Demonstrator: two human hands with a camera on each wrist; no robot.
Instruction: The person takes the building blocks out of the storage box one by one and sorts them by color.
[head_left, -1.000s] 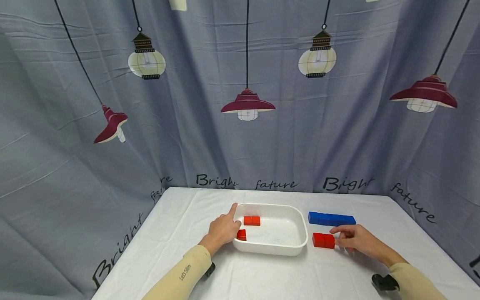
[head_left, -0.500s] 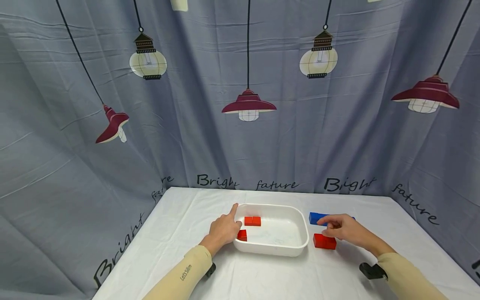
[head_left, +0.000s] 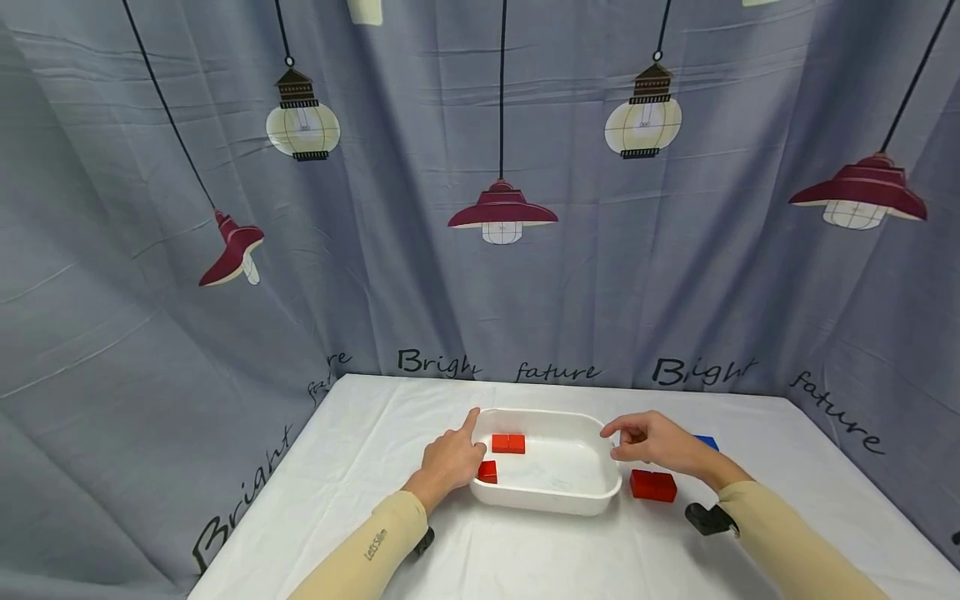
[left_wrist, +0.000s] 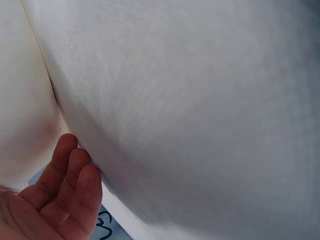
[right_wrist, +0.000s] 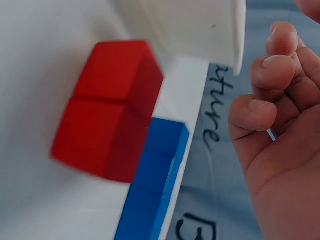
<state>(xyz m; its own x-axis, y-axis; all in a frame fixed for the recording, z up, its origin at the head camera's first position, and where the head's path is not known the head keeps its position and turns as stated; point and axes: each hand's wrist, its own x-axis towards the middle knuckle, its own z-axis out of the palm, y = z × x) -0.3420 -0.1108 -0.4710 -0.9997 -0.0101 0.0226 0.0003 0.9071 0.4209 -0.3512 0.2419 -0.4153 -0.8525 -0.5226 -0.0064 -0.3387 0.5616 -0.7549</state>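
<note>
A white plastic tray (head_left: 540, 502) stands on the table. Inside it, at the left, lie a red two-cube block (head_left: 508, 444) and a second red block (head_left: 487, 472). At the tray's left rim rests my left hand (head_left: 447, 463), index finger stretched to the back corner, thumb near the rim. In the left wrist view its other fingers (left_wrist: 89, 190) lie loosely beside the outer wall. My right hand (head_left: 660, 442) hovers at the right rim, thumb and index finger apart, holding nothing. Its other fingers (right_wrist: 254, 112) are loosely curled in the right wrist view.
Right of the tray, a red two-cube block (head_left: 653, 486) lies on the white-covered table (head_left: 540, 558). Behind it lies a long blue block (right_wrist: 157, 170), mostly hidden by my right hand in the head view. A grey printed curtain (head_left: 420, 275) hangs behind the table.
My right hand has moved left and away from beside the outer red block, past the blue block to the tray's right rim. The left hand stays at the tray.
</note>
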